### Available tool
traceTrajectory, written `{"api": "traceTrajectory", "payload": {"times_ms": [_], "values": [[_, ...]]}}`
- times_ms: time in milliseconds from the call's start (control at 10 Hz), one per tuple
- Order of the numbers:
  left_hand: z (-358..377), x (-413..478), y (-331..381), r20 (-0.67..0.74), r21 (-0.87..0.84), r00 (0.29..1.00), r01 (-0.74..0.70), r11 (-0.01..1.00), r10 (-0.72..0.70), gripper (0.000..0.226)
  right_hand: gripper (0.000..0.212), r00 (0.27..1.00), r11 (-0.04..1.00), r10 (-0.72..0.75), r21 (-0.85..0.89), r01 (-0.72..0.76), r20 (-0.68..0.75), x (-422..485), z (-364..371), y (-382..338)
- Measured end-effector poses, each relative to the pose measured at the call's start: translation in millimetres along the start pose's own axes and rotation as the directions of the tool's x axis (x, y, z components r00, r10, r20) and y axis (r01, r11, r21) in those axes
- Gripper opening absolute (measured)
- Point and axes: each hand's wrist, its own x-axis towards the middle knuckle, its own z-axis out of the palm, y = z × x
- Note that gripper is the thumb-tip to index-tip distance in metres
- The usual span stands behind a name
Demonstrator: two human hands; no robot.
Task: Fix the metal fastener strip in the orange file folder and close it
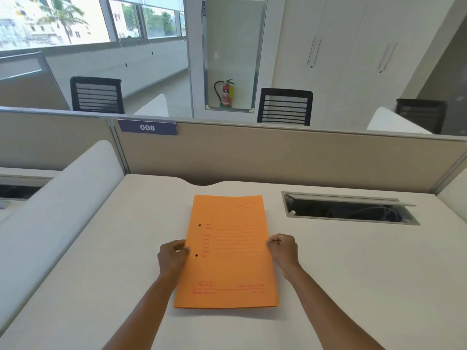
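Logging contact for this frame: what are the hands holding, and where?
Both hold the closed orange file folder: left hand on its left edge, right hand on its right edge.

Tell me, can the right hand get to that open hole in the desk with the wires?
Probably yes. The right hand rests on the orange folder's right edge, and only bare desk lies between it and the open cable hatch.

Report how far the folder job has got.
Done: the orange file folder lies shut and flat on the desk, front cover up. In hand: the left hand and right hand hold its side edges. Left: no metal strip shows, only two punched holes, so whether it is fixed inside cannot be told.
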Motion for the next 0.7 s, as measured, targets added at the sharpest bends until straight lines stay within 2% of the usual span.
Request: {"api": "traceTrajectory", "payload": {"times_ms": [100, 300, 500, 600, 700], "values": [[1.8, 12.9, -1.6, -0.031, 0.118, 0.999, -0.026, 0.993, 0.029, 0.019, 0.017, 1.0, 0.998, -0.007, -0.066, 0.009, 0.02, 11.2, 9.3, -4.1], [5.5, 21.0, -8.6, -0.051, 0.276, 0.996, -0.06, 0.959, 0.077, 0.032, 0.019, 0.999, 0.981, -0.006, -0.193, 0.014, 0.041, 23.8, 22.1, 0.9], [9.7, 22.5, -10.6, -0.085, 0.334, 0.992, -0.058, 0.941, 0.092, 0.018, 0.02, 0.999, 0.956, -0.005, -0.293, 0.019, 0.046, 22.8, 28.9, 9.6], [12.2, 19.6, -13.8, -0.108, 0.322, 0.993, -0.006, 0.947, 0.043, 0.016, 0.026, 0.999, 0.926, -0.026, -0.374, 0.042, 0.047, 18.7, 33.2, 10.6], [11.2, 17.8, -16.5, -0.124, 0.316, 0.991, -0.011, 0.949, 0.053, 0.027, 0.028, 0.997, 0.907, -0.058, -0.415, 0.07, 0.042, 18.5, 33.2, 10.3]]}}
